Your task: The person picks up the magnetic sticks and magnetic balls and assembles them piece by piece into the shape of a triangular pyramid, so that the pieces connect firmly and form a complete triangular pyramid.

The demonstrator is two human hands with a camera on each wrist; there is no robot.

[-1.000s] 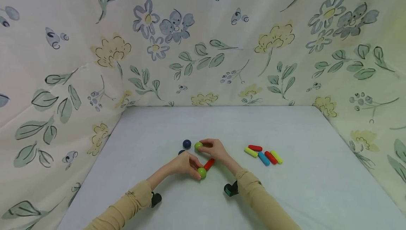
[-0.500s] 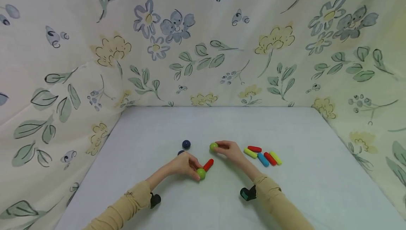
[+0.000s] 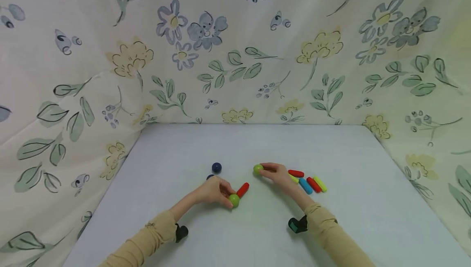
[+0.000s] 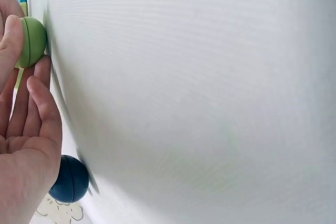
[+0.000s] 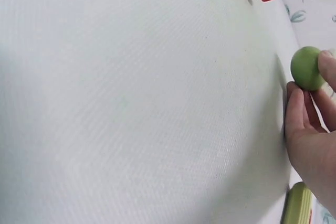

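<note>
My left hand (image 3: 214, 191) pinches a green ball (image 3: 234, 200) between thumb and fingers, low over the white table. Right at that ball's far side lies a red ribbed stick (image 3: 243, 189), slanting away from me. Farther right, my right hand (image 3: 278, 175) holds a second green ball (image 3: 258, 169) at its fingertips; the right wrist view shows this ball (image 5: 306, 68) between thumb and fingers. Beyond the left hand sits a dark blue ball (image 3: 216, 167). Another dark blue ball (image 3: 210, 176) is partly hidden behind that hand.
To the right of the right hand lies a loose group of sticks: a red one (image 3: 296, 173), a blue one (image 3: 305, 185), another red one (image 3: 314, 184), a yellow one (image 3: 320, 184) and a yellow one (image 3: 294, 178) partly covered by the hand. A floral cloth (image 3: 235, 91) hangs behind the table.
My right hand has moved to the right with its green ball, away from the dark blue balls and toward the group of sticks. My left hand stays in place with its ball.
</note>
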